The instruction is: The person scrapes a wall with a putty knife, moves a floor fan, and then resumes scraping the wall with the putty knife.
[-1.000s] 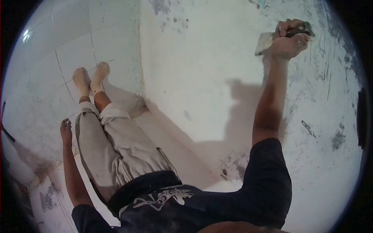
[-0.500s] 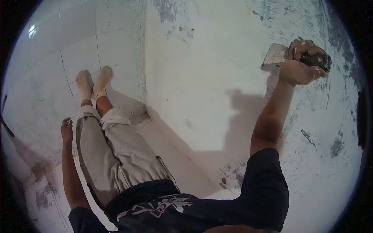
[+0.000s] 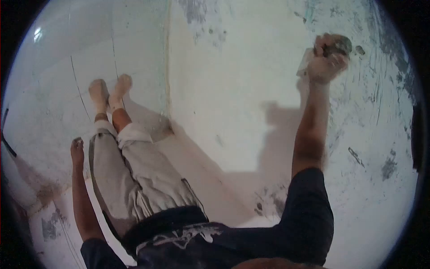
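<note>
My right hand (image 3: pixel 329 58), blurred by motion, is closed round the dark handle of a scraper (image 3: pixel 305 62) at the upper right. The scraper's flat, pale blade points left and lies close to the wall (image 3: pixel 233 80), which is whitish with grey patches and streaks. Whether the blade touches the wall is not clear. At the far left, my left hand (image 3: pixel 77 150) hangs low beside my trouser leg, its fingers curled. Something small and pale shows at its fingertips, too small to make out.
Below are my feet in light socks (image 3: pixel 98 94) on a pale tiled floor (image 3: pixel 49 89). The wall meets the floor in a corner edge beside my legs. A dark, thin object (image 3: pixel 8 147) lies at the far left edge.
My right hand has moved up and to the left along the wall with the scraper, and its handle has turned. My left hand has barely moved.
</note>
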The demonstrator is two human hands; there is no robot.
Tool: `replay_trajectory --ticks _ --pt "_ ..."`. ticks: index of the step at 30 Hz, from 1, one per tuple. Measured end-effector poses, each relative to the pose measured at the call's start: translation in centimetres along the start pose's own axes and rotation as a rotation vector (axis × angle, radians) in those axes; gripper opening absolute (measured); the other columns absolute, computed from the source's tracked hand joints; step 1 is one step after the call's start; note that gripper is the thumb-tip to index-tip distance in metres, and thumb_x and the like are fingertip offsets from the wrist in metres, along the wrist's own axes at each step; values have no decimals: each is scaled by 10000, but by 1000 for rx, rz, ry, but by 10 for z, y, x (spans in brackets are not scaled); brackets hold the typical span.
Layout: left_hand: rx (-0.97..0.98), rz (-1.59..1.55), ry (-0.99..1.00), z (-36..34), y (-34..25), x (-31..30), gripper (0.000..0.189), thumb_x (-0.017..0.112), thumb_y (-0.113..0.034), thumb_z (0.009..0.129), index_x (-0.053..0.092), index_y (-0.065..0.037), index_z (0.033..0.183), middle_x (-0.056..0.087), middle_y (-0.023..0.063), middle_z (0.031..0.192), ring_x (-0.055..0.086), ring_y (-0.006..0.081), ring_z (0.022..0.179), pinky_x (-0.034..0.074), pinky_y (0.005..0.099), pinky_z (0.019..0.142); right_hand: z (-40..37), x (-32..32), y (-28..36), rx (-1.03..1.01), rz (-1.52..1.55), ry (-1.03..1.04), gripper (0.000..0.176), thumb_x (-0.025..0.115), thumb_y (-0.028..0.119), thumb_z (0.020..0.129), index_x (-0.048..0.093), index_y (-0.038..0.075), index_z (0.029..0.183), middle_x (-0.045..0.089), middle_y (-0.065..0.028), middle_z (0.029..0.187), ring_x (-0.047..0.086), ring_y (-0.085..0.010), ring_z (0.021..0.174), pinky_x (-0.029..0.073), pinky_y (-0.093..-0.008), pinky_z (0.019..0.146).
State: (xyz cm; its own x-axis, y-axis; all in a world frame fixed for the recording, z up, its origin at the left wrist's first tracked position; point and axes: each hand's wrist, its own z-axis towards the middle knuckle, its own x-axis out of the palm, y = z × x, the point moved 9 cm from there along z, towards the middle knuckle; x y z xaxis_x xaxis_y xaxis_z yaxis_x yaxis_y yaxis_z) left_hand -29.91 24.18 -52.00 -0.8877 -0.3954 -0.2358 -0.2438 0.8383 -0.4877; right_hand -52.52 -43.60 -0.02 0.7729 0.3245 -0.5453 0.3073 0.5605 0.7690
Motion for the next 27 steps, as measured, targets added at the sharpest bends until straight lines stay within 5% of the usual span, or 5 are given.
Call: replay_trajectory --ticks 4,8,10,12,27 --pt "36 -25 -3 -3 -4 1 219 488 -142 872 528 0 1034 550 50 868 500 126 774 415 260 695 3 -6 -19 280 137 -131 417 541 494 723 488 105 864 390 4 694 295 -130 538 271 -242 490" --pt "30 24 24 -1 -3 7 232 480 -156 878 529 2 1040 559 64 872 503 127 789 416 267 703 6 11 14 215 495 116 275 602 314 674 484 94 789 397 1 689 344 -140 569 257 -253 515" --pt "16 21 37 -7 -4 4 239 477 -160 880 526 4 1047 558 62 871 502 127 788 416 271 707 -5 -29 -30 408 471 -450 297 597 350 684 484 95 790 377 10 684 337 -132 562 257 -250 499" --pt "34 -32 -15 10 -14 8 247 474 -165 882 524 5 1054 558 59 871 501 127 788 415 275 710 19 13 -3 221 261 22 251 553 354 721 473 119 763 380 25 685 307 -131 555 251 -242 502" --pt "-21 98 55 1 -31 10 282 471 -158 881 513 8 1105 574 125 991 538 192 924 412 305 810 50 18 -3 171 509 316 368 563 455 776 503 102 858 493 -2 751 452 -147 684 369 -278 595"
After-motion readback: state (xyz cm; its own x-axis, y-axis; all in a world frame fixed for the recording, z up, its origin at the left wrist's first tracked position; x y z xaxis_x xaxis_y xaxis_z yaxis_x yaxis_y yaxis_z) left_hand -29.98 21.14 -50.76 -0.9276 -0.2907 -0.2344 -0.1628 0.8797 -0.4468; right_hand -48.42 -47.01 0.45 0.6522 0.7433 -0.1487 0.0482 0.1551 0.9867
